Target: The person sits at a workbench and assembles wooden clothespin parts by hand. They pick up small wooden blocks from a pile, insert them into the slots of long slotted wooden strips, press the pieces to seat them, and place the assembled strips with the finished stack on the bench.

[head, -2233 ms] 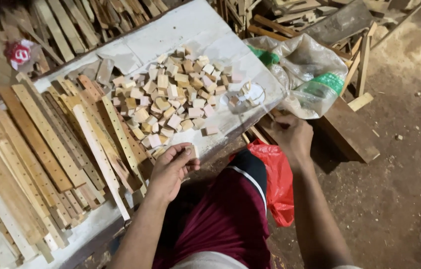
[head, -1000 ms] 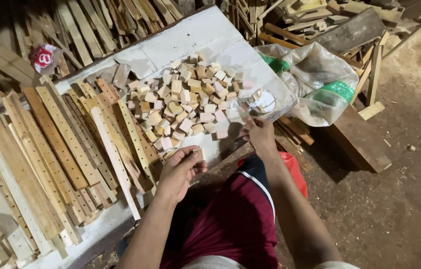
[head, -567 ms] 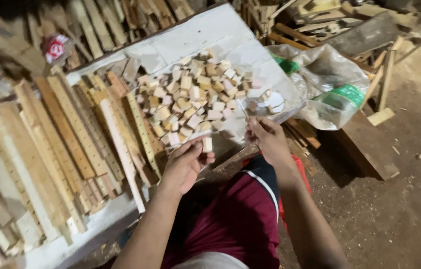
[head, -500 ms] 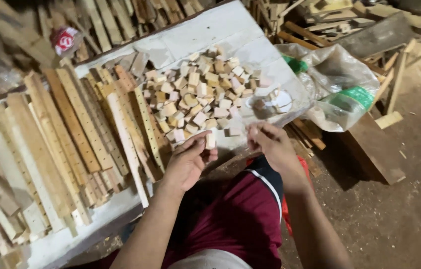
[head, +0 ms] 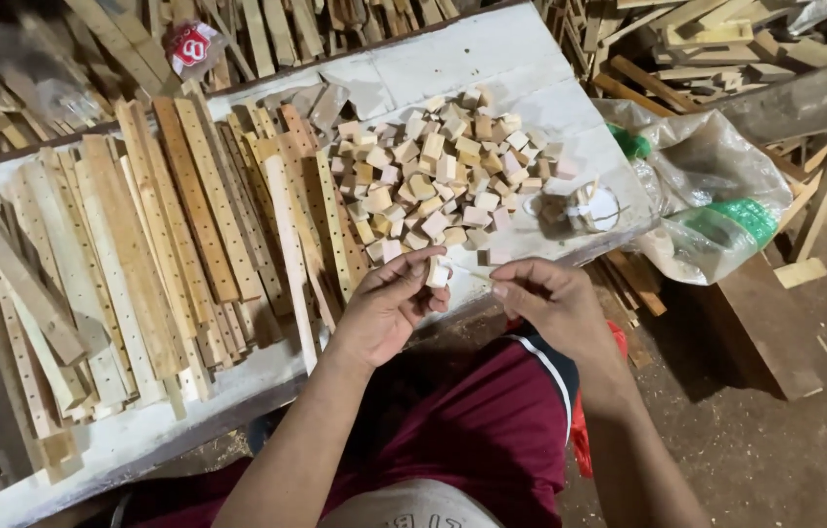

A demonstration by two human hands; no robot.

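Note:
My left hand pinches a small pale wooden block at the front edge of the white table. My right hand is close to its right, fingers pinched on what looks like a thin pale stick pointing at the block. Just beyond both hands lies a heap of several small wooden blocks. A small round white container holding little pieces sits at the heap's right end.
Long wooden slats with rows of holes cover the table's left part. A clear plastic bag with green contents hangs off the right end. Scrap wood is piled on the dirt floor. A red packet lies at the back.
My right hand came back from the white container at the right and met the left hand at the table's front edge. The left hand now holds a block.

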